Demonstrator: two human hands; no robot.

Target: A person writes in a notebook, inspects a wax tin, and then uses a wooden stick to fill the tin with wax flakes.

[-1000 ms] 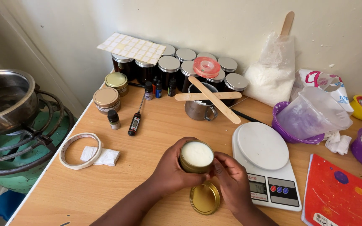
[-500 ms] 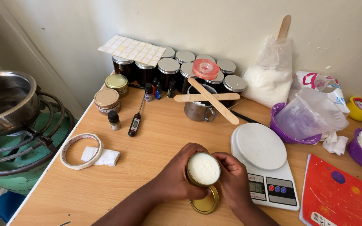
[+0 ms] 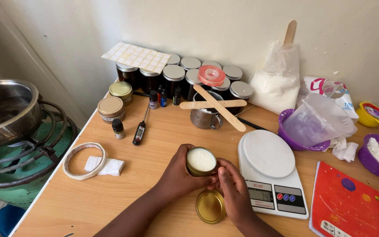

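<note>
While the round gold lid (image 3: 210, 206) lies flat near the table's front edge, both hands have tipped the small gold tin of white wax (image 3: 201, 161) upright again just above it, its top no longer angled toward the camera. The left hand (image 3: 178, 175) wraps its side, the right hand (image 3: 233, 193) pinches the rim. The white digital scale (image 3: 270, 173) crowds the right; bare wooden table (image 3: 154, 140) opens leftward toward the black probe thermometer (image 3: 139, 130).

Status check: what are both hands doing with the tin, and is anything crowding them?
Left hand and right hand both grip the gold tin, open, white fill. Its lid lies on the table below. Kitchen scale sits close by the right hand.
</note>
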